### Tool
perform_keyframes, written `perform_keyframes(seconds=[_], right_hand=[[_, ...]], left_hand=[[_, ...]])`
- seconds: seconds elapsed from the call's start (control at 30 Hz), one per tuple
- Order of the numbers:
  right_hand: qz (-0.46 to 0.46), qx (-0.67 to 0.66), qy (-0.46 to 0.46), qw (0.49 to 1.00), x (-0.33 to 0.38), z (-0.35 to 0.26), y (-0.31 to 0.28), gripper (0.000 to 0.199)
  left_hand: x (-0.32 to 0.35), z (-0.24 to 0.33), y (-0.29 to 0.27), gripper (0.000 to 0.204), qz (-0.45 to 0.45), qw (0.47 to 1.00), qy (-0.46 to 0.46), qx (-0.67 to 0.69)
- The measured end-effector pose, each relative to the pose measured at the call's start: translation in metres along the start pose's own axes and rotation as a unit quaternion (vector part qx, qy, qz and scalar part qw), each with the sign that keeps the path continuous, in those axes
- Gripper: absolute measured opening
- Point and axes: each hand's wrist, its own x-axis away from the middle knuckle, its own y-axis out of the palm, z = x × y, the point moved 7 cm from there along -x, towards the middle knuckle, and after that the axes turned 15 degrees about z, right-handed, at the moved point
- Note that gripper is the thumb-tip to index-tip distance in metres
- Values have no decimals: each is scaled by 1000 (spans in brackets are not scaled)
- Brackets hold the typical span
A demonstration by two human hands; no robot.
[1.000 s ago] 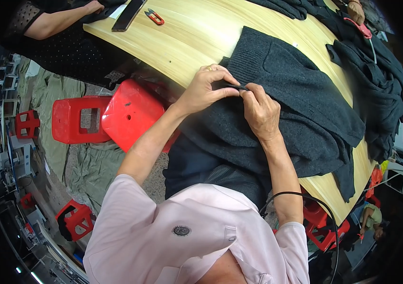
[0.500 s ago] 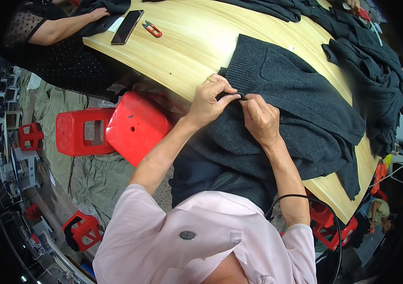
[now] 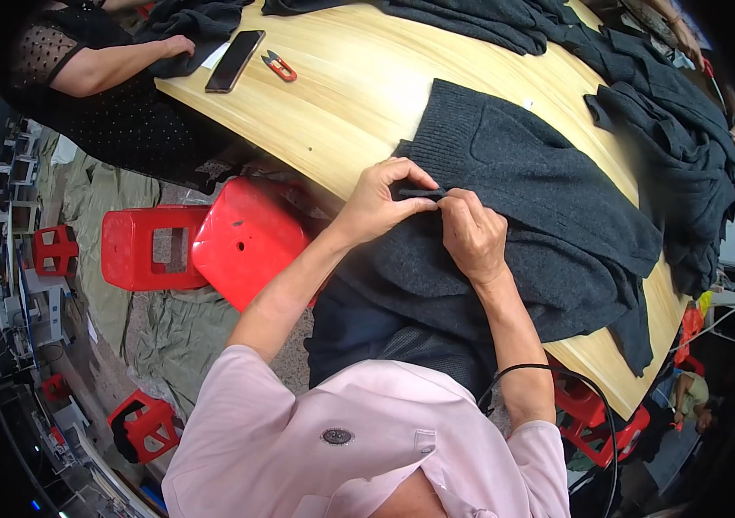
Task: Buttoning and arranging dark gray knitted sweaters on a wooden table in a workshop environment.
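A dark grey knitted sweater [image 3: 549, 216] is spread over the table's near edge and hangs toward my lap. My left hand [image 3: 385, 198] pinches a folded bit of its edge between thumb and fingers. Close against it, my right hand [image 3: 474, 231] is closed on the same edge, its fingertips pressed together. Whether a small tool or thread sits in the right fingertips is hidden. The sweater's ribbed band [image 3: 445, 121] lies flat just beyond my hands.
On the wooden table [image 3: 342, 86] lie red-handled thread snips [image 3: 279, 66] and a phone [image 3: 235, 61]. More dark knitwear [image 3: 670, 164] is heaped at the right and far side. A co-worker's arm [image 3: 121, 71] rests at the far left. Red stools [image 3: 247, 242] stand left of me.
My left fingers have spread a little around the pinched edge, and more of the fold shows. The whole view has shifted slightly. The co-worker's hand at the far left has moved on the dark cloth.
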Motion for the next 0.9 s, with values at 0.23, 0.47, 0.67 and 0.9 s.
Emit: perform_keyframes(seconds=[0.23,0.47,0.67,0.9], right_hand=[[19,3,-14,1000,-3,1,-1,12],[8,-30,6,1000,4,-4,3,15],[-21,-37,22,999,3,7,4,18],[-19,-69,40,997,-2,9,6,15]], left_hand=[[-7,11,6,19,0,1000,12,-5],[6,8,-1,16,34,996,66,-41],[8,22,3,22,49,962,234,-129],[12,24,2,15,80,958,242,-132]])
